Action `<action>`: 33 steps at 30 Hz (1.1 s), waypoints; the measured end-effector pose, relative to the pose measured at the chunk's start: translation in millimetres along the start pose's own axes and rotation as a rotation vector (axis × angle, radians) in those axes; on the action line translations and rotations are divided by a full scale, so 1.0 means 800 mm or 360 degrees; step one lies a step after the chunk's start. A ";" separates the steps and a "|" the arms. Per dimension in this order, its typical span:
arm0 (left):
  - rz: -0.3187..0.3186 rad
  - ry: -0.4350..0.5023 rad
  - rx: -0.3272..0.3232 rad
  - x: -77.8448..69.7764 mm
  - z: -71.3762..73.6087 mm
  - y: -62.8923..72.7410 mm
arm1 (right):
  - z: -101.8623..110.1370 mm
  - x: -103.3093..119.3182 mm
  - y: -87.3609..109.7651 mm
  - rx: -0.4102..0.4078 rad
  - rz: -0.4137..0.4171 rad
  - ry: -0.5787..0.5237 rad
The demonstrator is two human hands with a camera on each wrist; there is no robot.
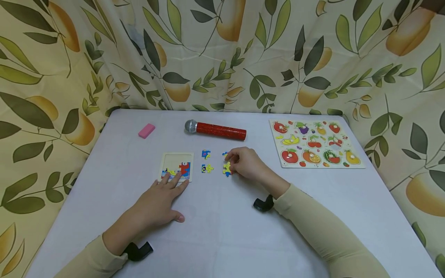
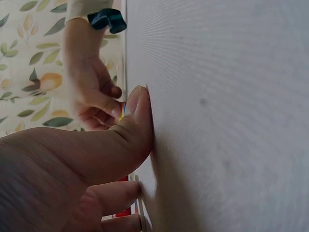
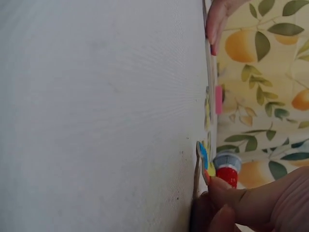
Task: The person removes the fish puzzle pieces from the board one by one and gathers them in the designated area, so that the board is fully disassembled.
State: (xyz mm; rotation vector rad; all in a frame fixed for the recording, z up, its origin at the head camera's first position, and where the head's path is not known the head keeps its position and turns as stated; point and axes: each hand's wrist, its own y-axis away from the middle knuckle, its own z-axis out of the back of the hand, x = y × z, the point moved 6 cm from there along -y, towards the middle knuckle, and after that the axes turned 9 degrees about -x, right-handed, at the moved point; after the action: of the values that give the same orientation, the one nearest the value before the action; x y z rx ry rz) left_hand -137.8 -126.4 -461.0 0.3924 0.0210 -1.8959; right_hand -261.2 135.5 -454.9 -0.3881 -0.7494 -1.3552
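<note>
My left hand [image 1: 158, 202] lies with fingers spread over the lower edge of a small square puzzle board [image 1: 176, 155], thumb out on the cloth. Several joined pieces [image 1: 185, 168] fill part of the board's lower half. To the right, my right hand [image 1: 248, 164] pinches a yellow and blue puzzle piece [image 1: 227, 168] between thumb and fingers. In the right wrist view this puzzle piece [image 3: 203, 157] is tilted up, one edge lifted. Another piece [image 1: 225, 154] is partly hidden by the fingers. Two loose pieces, one upper [image 1: 206, 154] and one lower [image 1: 208, 168], lie between board and right hand.
Behind the pieces lies a red toy microphone [image 1: 220, 131] with a silver head. A pink block [image 1: 146, 131] is at the back left. A fruit puzzle board [image 1: 317, 143] lies at the right. White cloth [image 1: 222, 231] covers the table; a leaf-patterned curtain [image 1: 215, 58] hangs behind.
</note>
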 end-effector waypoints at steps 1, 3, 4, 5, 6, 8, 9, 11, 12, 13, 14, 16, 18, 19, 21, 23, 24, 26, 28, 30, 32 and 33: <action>-0.0002 0.0000 0.0000 0.000 0.000 0.000 | 0.001 0.001 0.000 -0.0015 0.0019 0.0033; -0.0004 0.0002 0.0000 0.000 -0.001 -0.001 | 0.002 0.003 0.000 -0.0037 0.0057 0.0086; -0.0004 0.0003 0.0000 0.000 -0.001 -0.001 | 0.002 0.003 0.000 -0.0048 0.0068 0.0107; -0.0005 0.0004 -0.0002 0.000 -0.001 -0.001 | 0.002 0.003 0.000 -0.0058 0.0078 0.0123; -0.0007 0.0003 -0.0004 0.001 -0.002 -0.001 | 0.002 0.003 -0.001 -0.0064 0.0088 0.0134; -0.0010 0.0000 -0.0008 0.001 -0.003 -0.001 | 0.002 0.003 -0.001 -0.0074 0.0097 0.0147; -0.0009 -0.0001 -0.0007 0.001 -0.003 -0.002 | 0.002 0.003 -0.001 -0.0081 0.0102 0.0158; -0.0011 -0.0001 -0.0006 0.001 -0.004 -0.001 | 0.003 0.002 -0.002 -0.0094 0.0105 0.0173; -0.0011 -0.0002 -0.0004 0.001 -0.004 -0.002 | 0.004 0.003 -0.002 -0.0100 0.0106 0.0172; -0.0017 -0.0003 -0.0004 0.001 -0.004 -0.002 | 0.005 0.003 -0.003 -0.0111 0.0104 0.0164; -0.0015 -0.0004 -0.0001 0.001 -0.005 -0.002 | 0.007 0.004 -0.004 -0.0124 0.0103 0.0150; -0.0014 -0.0008 -0.0003 0.001 -0.005 -0.002 | 0.011 0.007 -0.006 -0.0159 0.0100 0.0105; -0.0016 -0.0016 -0.0006 0.001 -0.005 -0.003 | 0.014 0.012 -0.008 -0.0186 0.0112 0.0066; -0.0015 -0.0018 -0.0006 0.001 -0.004 -0.003 | 0.015 0.015 -0.009 -0.0195 0.0120 0.0049; -0.0011 -0.0021 -0.0004 0.001 -0.004 -0.003 | 0.014 0.022 -0.013 -0.0209 0.0148 0.0024; -0.0008 -0.0020 0.0003 0.001 -0.004 -0.003 | 0.010 0.032 -0.016 -0.0200 0.0186 0.0013; -0.0004 -0.0020 0.0008 0.000 -0.004 -0.003 | 0.007 0.036 -0.018 -0.0194 0.0202 0.0003; 0.0000 -0.0022 0.0016 0.000 -0.004 -0.004 | -0.003 0.047 -0.021 -0.0170 0.0235 -0.0004; 0.0005 -0.0020 0.0020 0.000 -0.003 -0.004 | -0.014 0.058 -0.023 -0.0134 0.0267 -0.0005; 0.0002 -0.0020 0.0019 0.000 -0.002 -0.004 | -0.027 0.069 -0.025 -0.0087 0.0305 0.0006; -0.0002 -0.0015 0.0021 0.000 -0.002 -0.004 | -0.041 0.080 -0.026 -0.0037 0.0360 0.0034; -0.0004 -0.0015 0.0023 -0.001 -0.001 -0.004 | -0.048 0.085 -0.027 -0.0011 0.0395 0.0052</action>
State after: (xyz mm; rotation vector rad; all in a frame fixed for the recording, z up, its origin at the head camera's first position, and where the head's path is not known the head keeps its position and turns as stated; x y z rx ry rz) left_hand -140.0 -124.7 -462.0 0.3938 0.0014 -1.9012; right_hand -270.2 56.1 -439.4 -0.4480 -0.6468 -1.1281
